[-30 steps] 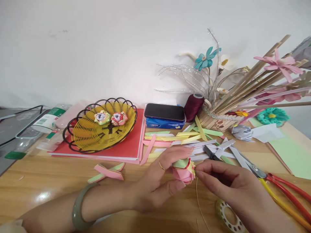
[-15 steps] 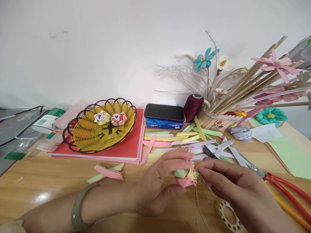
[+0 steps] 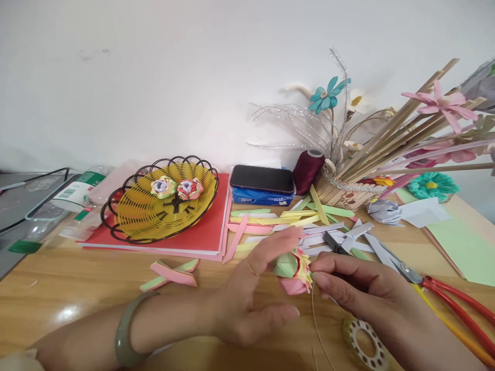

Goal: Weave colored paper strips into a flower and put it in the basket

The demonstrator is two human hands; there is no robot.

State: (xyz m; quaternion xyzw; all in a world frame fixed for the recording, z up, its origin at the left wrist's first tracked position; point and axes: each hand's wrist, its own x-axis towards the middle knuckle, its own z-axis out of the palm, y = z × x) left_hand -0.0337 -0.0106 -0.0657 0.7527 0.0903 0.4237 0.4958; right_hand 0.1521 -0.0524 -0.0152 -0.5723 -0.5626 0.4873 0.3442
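Note:
A folded paper flower (image 3: 293,273) in pink, green and yellow is held up above the table, near the bottom centre. My right hand (image 3: 359,291) pinches its right-hand end between thumb and fingers. Around its left side, my left hand (image 3: 251,296) is open, thumb and fingers spread apart with a gap below the flower. A thin tan string (image 3: 316,324) hangs down from the pinched end. Two more paper flowers, one pale (image 3: 163,187) and one red and pink (image 3: 190,189), lie in the yellow woven basket (image 3: 135,219).
Coloured paper strips (image 3: 266,220) lie behind my hands. Red-handled scissors (image 3: 444,288) and a tape roll (image 3: 365,344) are at right. A phone (image 3: 262,178) rests on a blue tissue pack (image 3: 263,197), beside a maroon thread spool (image 3: 308,169). Crossed folded strips (image 3: 174,273) lie left.
The fingers and thumb of my left hand have spread away from the paper flower. My right hand keeps its pinch, and more of the flower shows.

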